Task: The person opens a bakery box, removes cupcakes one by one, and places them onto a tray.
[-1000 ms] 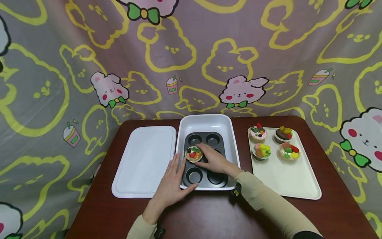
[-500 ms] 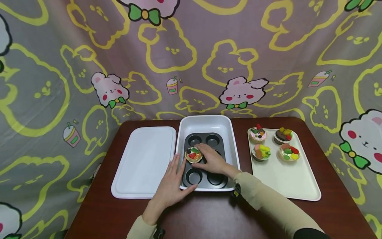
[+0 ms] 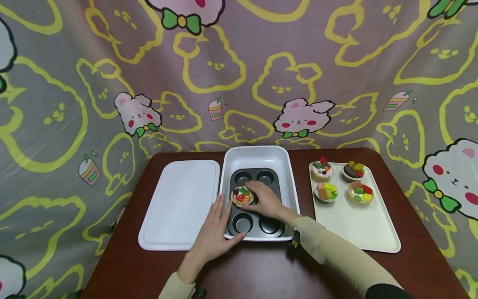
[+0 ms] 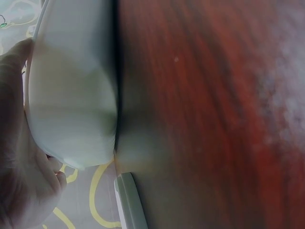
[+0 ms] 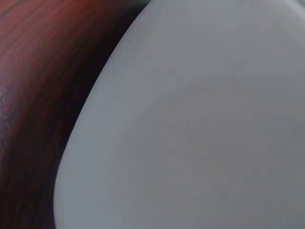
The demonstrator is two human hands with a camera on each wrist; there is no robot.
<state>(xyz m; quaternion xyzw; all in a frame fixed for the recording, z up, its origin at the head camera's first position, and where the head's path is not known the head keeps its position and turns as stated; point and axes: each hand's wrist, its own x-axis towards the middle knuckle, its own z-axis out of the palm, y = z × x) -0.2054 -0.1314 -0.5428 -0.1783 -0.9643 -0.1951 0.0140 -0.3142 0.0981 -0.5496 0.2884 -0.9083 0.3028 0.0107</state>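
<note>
A round fruit tart with red, green and dark toppings sits over the left middle cup of a dark muffin tin. The tin lies inside a deep white bin. From the right, my right hand holds the tart between thumb and fingers. My left hand rests at the bin's near left corner, its fingers straight along the rim and its thumb spread at the front. In the left wrist view that hand is beside the bin's wall. The right wrist view shows only the bin's wall and table.
A white lid lies flat left of the bin. To the right, a cream tray carries several decorated cupcakes, among them a chocolate one and a pink one. A patterned curtain hangs behind the brown table.
Both hands and the tart stay almost in place; the whole scene shifts slightly down in the head view.
</note>
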